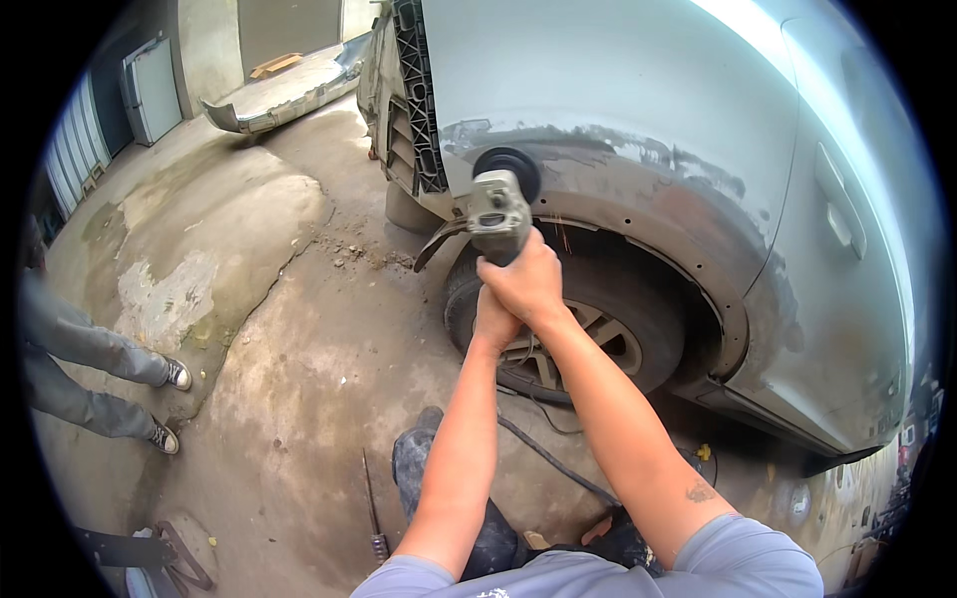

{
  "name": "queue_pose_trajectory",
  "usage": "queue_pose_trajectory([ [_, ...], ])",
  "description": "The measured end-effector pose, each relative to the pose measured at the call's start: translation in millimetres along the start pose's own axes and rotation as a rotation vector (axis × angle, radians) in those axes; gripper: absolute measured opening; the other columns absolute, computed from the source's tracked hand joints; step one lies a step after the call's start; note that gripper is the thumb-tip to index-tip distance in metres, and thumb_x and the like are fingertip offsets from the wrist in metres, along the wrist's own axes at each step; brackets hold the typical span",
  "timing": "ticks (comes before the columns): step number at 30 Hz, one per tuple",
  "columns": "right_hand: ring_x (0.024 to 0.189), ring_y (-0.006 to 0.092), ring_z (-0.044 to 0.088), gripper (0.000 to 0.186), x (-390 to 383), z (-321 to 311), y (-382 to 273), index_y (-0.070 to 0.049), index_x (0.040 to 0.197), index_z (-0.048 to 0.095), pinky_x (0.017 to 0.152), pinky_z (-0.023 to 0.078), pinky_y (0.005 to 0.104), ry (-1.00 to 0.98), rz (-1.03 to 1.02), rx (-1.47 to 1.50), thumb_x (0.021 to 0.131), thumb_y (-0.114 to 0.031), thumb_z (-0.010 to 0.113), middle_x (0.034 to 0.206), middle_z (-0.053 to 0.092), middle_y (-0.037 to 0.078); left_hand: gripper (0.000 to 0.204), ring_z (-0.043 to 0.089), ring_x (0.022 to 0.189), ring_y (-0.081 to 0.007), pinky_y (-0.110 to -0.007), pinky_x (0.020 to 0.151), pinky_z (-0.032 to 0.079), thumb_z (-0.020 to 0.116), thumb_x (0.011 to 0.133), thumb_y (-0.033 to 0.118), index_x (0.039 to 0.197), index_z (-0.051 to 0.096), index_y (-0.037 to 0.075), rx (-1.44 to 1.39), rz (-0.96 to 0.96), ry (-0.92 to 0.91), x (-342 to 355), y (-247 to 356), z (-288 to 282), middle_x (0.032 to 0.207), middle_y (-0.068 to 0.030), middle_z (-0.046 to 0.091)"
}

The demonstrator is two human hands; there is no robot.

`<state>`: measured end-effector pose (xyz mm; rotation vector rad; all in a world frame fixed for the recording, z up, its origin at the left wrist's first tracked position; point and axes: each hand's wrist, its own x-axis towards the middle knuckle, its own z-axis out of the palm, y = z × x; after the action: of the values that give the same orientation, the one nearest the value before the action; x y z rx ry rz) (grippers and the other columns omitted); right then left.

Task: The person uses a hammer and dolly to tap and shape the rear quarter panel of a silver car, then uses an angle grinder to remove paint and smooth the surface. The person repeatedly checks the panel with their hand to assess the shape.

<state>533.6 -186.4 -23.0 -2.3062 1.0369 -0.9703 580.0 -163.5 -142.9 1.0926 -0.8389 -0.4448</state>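
Grey grinder (pixel 497 213) with round black disc (pixel 520 169), fingers (pixel 489 270) of both hands (pixel 529 283) around its handle (pixel 504 249).

Two bare hands, one left hand (pixel 495 321) and one right hand (pixel 528 279), one grinder (pixel 498 221) with one round disc (pixel 528 177), one vehicle (pixel 618 80) showing one wheel (pixel 616 341) and one door handle (pixel 843 207), one bumper (pixel 299 102), one thin rod (pixel 370 493), and one other person's two legs (pixel 105 345) and two shoes (pixel 179 376).
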Motion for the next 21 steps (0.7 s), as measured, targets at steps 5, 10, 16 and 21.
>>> queue_pose_trajectory([
  [5,0.098,0.0456,0.074,0.061,29.7,36.3,-31.7,0.01,0.112,0.059,0.09,0.06,0.0483,-0.211,-0.029,-0.182,0.072,-0.031,0.081,0.101,0.073,0.031,0.043,0.064,0.116,-0.0135,-0.034,0.098,0.051,0.072,0.098,0.019,0.138,0.063,0.007,-0.451,-0.257,0.13,11.7,28.5,-22.6,0.129,-0.0026,0.069],
  [10,0.099,0.0451,0.074,0.057,35.5,38.6,-43.8,0.011,0.111,0.06,0.09,0.06,0.0481,-0.221,-0.034,-0.142,0.073,-0.028,0.078,0.101,0.073,0.031,0.042,0.064,0.108,-0.0125,-0.033,0.091,0.052,0.072,0.097,0.018,0.136,0.063,0.005,-0.437,-0.221,0.157,20.0,25.8,-36.8,0.12,-0.0015,0.069],
  [16,0.098,0.0443,0.074,0.054,42.6,42.2,-45.6,0.009,0.109,0.061,0.089,0.06,0.048,-0.221,-0.046,-0.163,0.073,-0.027,0.079,0.103,0.074,0.029,0.031,0.065,0.094,-0.0098,-0.032,0.074,0.053,0.066,0.102,0.022,0.131,0.063,0.01,-0.573,-0.279,0.14,27.0,15.9,-38.1,0.113,0.0016,0.068],
  [21,0.096,0.0442,0.075,0.053,35.4,30.0,-40.4,0.009,0.11,0.059,0.089,0.06,0.0486,-0.279,-0.015,-0.2,0.074,-0.024,0.079,0.101,0.074,0.028,0.038,0.067,0.102,-0.0145,-0.035,0.082,0.055,0.064,0.105,0.023,0.141,0.057,0.012,-0.694,-0.32,0.126,19.3,7.6,-21.8,0.12,0.0007,0.067],
])
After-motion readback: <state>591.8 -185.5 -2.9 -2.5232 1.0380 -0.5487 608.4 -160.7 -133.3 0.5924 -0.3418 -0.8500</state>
